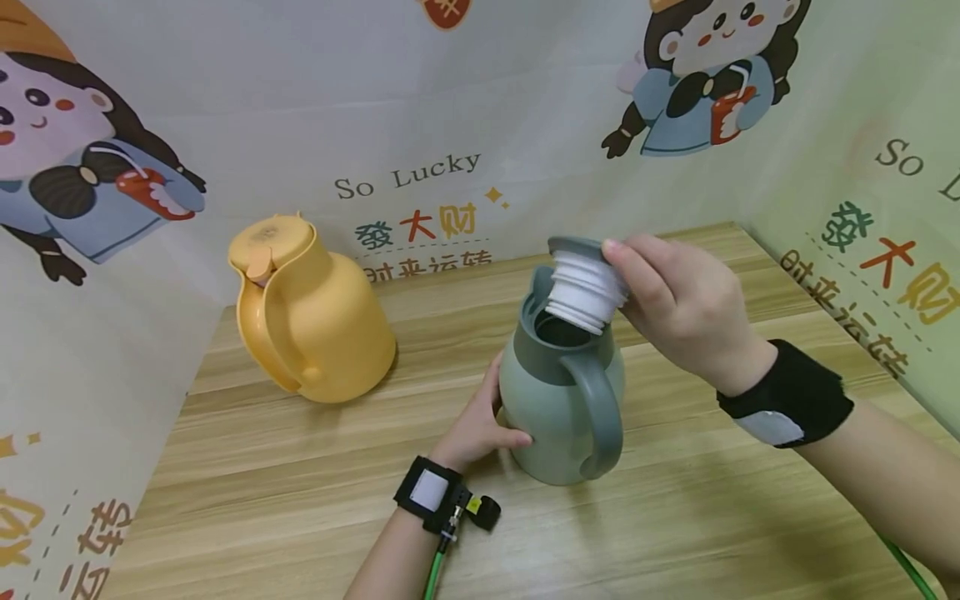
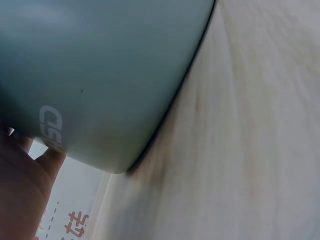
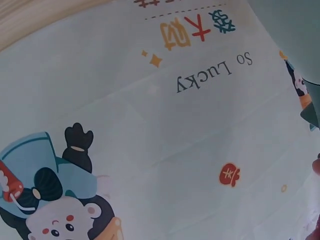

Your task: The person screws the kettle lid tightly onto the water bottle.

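Note:
A pale green vacuum jug (image 1: 543,417) with a dark grey-green collar and handle stands on the table, its mouth uncovered. My left hand (image 1: 480,429) grips its lower left side, thumb toward me; the left wrist view shows the jug's wall (image 2: 100,75) and part of that hand (image 2: 22,185). Just above the mouth, my right hand (image 1: 682,304) pinches the grey rim of a white ribbed stopper lid (image 1: 581,296), held tilted. Whether the stopper touches the collar, I cannot tell. At the right wrist view's edge, only a bit of the jug (image 3: 295,35) and fingertips (image 3: 317,166) appear.
A yellow vacuum jug (image 1: 330,325) with its lid on stands to the left on the wooden table (image 1: 300,475). Printed cloth (image 1: 525,108) hangs behind the table and along both sides. A green cable (image 1: 433,575) runs from the left wrist.

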Demonstrator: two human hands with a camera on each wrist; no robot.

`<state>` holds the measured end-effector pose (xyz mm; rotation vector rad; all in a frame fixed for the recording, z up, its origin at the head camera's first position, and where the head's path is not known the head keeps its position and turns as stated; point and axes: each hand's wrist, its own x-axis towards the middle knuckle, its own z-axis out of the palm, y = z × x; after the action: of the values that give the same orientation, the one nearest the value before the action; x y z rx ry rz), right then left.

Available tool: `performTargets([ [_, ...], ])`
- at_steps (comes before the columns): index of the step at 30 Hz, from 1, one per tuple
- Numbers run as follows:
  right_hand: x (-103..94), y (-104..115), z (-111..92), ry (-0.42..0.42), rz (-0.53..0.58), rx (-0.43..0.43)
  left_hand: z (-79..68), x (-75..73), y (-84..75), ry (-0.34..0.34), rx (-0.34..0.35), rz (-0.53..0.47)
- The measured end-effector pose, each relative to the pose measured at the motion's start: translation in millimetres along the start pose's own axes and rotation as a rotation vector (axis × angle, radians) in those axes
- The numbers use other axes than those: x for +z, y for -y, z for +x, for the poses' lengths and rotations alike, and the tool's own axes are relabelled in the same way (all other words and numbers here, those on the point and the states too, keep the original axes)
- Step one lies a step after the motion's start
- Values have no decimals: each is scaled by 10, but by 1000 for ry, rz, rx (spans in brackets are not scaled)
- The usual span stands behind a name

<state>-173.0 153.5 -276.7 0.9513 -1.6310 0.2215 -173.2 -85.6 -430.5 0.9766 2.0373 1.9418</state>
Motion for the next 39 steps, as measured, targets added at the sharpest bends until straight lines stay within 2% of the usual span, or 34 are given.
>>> performTargets([
  [3,40,-3,19,-21,-8,-49,-4,23,-117,4,-5,-5],
  [12,102,-28,-72,-51,-138,-190,11,30,-155,24,-19,-7],
  [18,113,-21,-87,-82,-173,-205,18,-37,-278,88,-59,-4],
  [20,117,-11,-84,-87,-180,-204,7,-58,-353,94,-76,2],
  [22,121,0,-83,-92,-186,-205,1,-65,-441,79,-54,-3],
  [24,125,6,-84,-93,-193,-206,6,-55,-495,19,46,3],
  [25,127,9,-83,-95,-195,-207,12,-36,-532,-40,120,16],
  [27,128,16,-68,-105,-200,-207,17,52,-691,-199,302,73],
  [29,130,22,-51,-115,-205,-206,11,147,-805,-386,462,175],
  [31,128,26,-35,-125,-207,-206,-23,259,-954,-529,548,253],
  [33,128,28,-26,-131,-213,-206,-68,354,-1027,-578,576,290],
  [35,127,29,-24,-132,-214,-207,-111,439,-1058,-565,560,290],
  [39,130,39,-16,-137,-214,-207,-170,602,-1121,-489,440,239],
])
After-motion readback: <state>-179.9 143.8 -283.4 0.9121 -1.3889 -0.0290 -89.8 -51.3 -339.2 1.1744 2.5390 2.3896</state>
